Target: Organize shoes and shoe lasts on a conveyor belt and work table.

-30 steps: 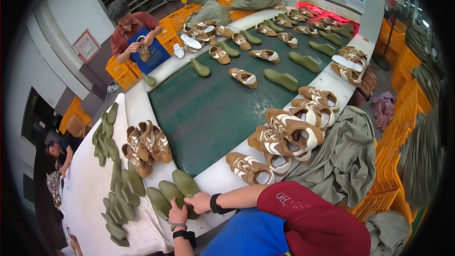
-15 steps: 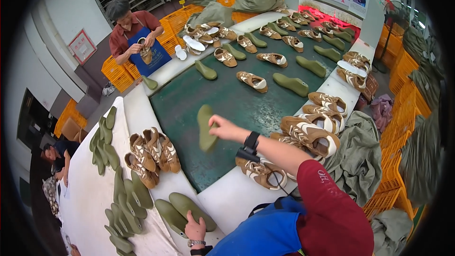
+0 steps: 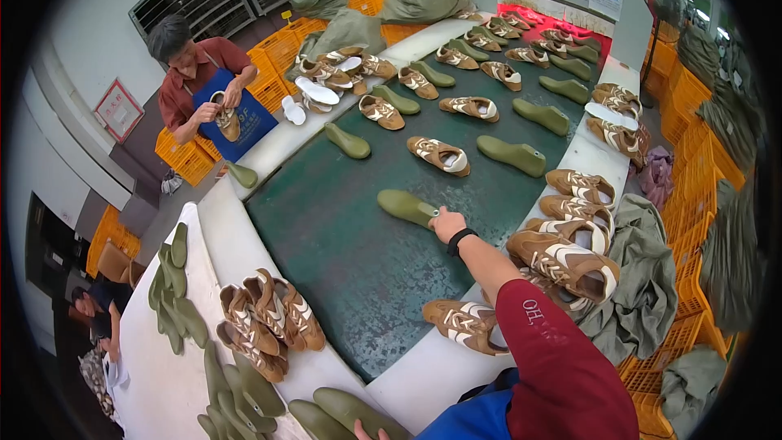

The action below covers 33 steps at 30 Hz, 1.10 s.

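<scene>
My right hand is closed on the heel end of a green shoe last, over the near part of the dark green belt. The last's toe points left. At the bottom edge, only a few fingers of my left hand show, curled against the end of another green shoe last; the rest of the hand is out of view. A second last lies alongside that one on its left. Farther up the belt, brown-and-white sneakers and green lasts lie in rows.
Brown sneakers stand grouped on the white ledge at left, and more are piled on the right ledge. Several lasts lie on the white-covered table. Across the belt a person holds a sneaker. Orange crates line the right side.
My right hand has moved right and away from me with the last, which has turned from upright to lengthwise across the belt. My left hand has dropped mostly out of the picture as the view shifted.
</scene>
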Motion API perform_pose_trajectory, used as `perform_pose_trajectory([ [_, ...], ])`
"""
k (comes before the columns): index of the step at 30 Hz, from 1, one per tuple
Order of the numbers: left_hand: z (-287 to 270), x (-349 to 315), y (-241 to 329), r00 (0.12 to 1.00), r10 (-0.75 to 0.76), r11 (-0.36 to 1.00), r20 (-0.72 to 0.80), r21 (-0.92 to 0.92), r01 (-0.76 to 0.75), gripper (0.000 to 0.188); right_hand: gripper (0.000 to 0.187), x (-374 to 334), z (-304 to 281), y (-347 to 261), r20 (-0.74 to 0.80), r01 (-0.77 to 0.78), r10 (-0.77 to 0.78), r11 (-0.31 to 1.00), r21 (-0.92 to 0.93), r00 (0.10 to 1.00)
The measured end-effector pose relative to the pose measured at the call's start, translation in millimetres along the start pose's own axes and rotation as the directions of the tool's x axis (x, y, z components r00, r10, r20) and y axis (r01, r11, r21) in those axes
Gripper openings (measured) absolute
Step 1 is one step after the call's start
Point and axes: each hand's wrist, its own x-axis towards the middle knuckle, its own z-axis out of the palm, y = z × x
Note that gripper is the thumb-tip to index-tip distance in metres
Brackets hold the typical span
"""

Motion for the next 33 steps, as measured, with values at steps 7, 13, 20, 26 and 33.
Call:
perform_pose_trajectory([
  [7,-0.7,-7.5,-0.7,0.999,0.030,1.000,-0.026,-0.009,-0.030,0.061,0.022,6.9,3.3,-12.6,-0.138,-0.141,0.143,0.990,0.027,0.980],
  [13,8.3,2.4,-2.3,0.989,0.106,0.992,-0.102,0.072,-0.099,0.062,0.024,-41.5,-4.9,-28.9,-0.334,-0.078,0.118,0.988,0.132,0.935],
  [20,-1.4,9.4,-11.8,0.951,0.307,0.951,0.030,-0.031,-0.306,0.072,0.022,-220.3,-97.5,-84.5,-0.037,0.633,-0.712,0.597,0.493,0.701],
  [26,2.0,2.9,-17.1,0.938,0.344,0.939,0.034,-0.030,-0.343,0.069,0.022,-344.8,-94.9,-16.8,0.163,0.580,-0.650,0.745,0.330,0.743],
  [33,1.8,2.3,-17.6,0.926,0.377,0.926,0.033,0.014,-0.377,0.066,0.018,-366.5,-25.8,31.8,-0.069,0.387,-0.383,0.920,0.064,0.921],
])
